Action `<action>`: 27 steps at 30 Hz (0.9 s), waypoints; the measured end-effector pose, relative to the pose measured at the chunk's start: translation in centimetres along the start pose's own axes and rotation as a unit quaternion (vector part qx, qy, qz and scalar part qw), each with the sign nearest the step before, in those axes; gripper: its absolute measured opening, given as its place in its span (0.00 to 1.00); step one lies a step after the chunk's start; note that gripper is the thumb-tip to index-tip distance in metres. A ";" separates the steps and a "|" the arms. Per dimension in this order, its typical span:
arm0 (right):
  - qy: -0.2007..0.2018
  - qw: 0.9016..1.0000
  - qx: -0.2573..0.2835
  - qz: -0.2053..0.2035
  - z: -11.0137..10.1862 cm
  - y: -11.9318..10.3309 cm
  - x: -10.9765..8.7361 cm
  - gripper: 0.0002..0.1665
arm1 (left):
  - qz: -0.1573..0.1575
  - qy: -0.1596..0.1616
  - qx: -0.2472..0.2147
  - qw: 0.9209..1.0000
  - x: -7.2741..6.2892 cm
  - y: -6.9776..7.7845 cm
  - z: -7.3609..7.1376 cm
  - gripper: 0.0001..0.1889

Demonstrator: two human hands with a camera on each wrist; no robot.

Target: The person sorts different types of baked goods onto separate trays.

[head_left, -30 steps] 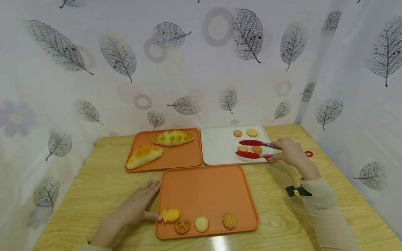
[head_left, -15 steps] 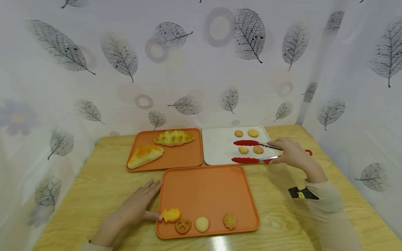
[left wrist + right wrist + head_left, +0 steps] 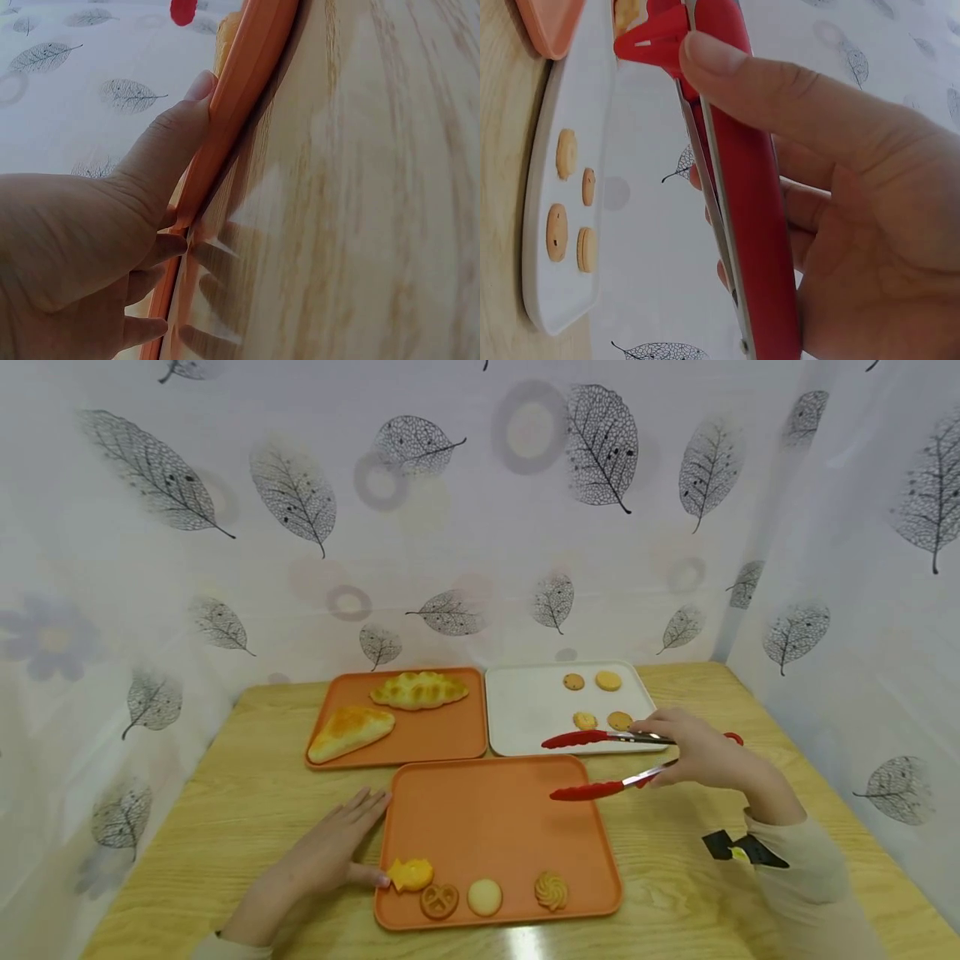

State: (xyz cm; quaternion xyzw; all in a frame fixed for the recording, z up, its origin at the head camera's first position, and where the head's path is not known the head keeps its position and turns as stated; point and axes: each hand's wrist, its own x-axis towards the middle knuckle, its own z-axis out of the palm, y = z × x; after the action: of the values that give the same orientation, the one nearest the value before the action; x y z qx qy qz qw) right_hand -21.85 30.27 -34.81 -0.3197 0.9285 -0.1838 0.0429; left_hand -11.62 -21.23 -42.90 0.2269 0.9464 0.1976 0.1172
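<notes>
My right hand (image 3: 697, 750) grips a pair of red-tipped tongs (image 3: 754, 225), thumb on one arm and fingers round the other. The tongs' tips are spread apart with nothing between them, over the right edge of the near orange tray (image 3: 487, 818) and the front of the white tray (image 3: 525, 710). My left hand (image 3: 318, 852) lies with straight fingers against the near tray's left rim, thumb touching it. Along that tray's front lie a fish-shaped cookie (image 3: 411, 875), a pretzel-shaped cookie (image 3: 439, 902), a round pale cookie (image 3: 484, 897) and a swirl cookie (image 3: 551, 891).
Several cookies lie on the white tray, among them a round yellow one (image 3: 608, 681) and a chocolate-chip one (image 3: 557, 232). A back-left orange tray (image 3: 420, 739) bears a braided bread (image 3: 418, 691) and a triangular pastry (image 3: 351, 732). Leaf-patterned curtains (image 3: 450, 527) enclose the wooden table (image 3: 255, 760).
My right hand and the tongs have come nearer and slightly left, off the white tray's cookies, and the tips have spread wider. My left hand has stayed on the near tray's rim.
</notes>
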 end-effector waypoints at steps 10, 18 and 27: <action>-0.051 0.997 0.029 -0.054 0.6 -1.1 -1.2 0.39 | -0.004 -0.002 -0.007 1.000 -0.1 0.0 -0.1 0.60; -0.073 0.993 0.008 -0.092 1.6 -2.1 -1.4 0.39 | -0.003 -0.005 -0.010 1.000 0.0 0.0 -0.2 0.60; -0.088 0.985 0.019 -0.146 2.5 -2.7 -1.4 0.38 | -0.005 -0.008 -0.009 1.000 0.1 -0.1 -0.2 0.60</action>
State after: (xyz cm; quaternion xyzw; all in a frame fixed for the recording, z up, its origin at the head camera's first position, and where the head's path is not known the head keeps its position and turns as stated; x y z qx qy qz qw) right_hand -18.66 28.43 -36.20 -0.4658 0.8608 -0.1774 0.1029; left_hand -11.83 -21.28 -42.75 0.2226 0.9447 0.2039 0.1281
